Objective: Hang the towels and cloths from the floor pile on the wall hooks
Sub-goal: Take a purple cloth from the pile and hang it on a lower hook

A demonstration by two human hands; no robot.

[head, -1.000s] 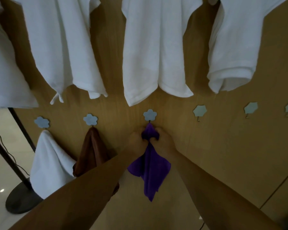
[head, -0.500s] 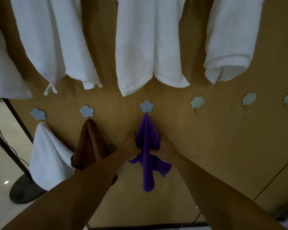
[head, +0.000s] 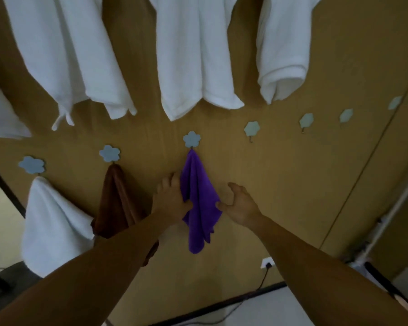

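The purple cloth [head: 198,196] hangs from the middle flower-shaped hook [head: 192,139] on the wooden wall [head: 292,184], bunched to a point at the top and fanning out below into loose corners. The person's left hand [head: 170,203] lies alongside its left edge with the fingers relaxed and stretched up the wall, the thumb resting on the fabric. It is touching, not gripping. The right hand [head: 240,205] is released too, fingers spread and held off to the right of the cloth; only the tip of the thumb reaches the cloth's right corner, and I cannot tell whether it quite touches.

To the left, a brown cloth [head: 114,198] hangs from the next hook, its lower part hidden behind the left forearm, and beyond it a small white towel [head: 52,220] hangs from another. To the right a bare hook [head: 251,128] sits nearest, with more further along. Overhead hang large white towels [head: 193,55] — their hems end just above the row of hooks.
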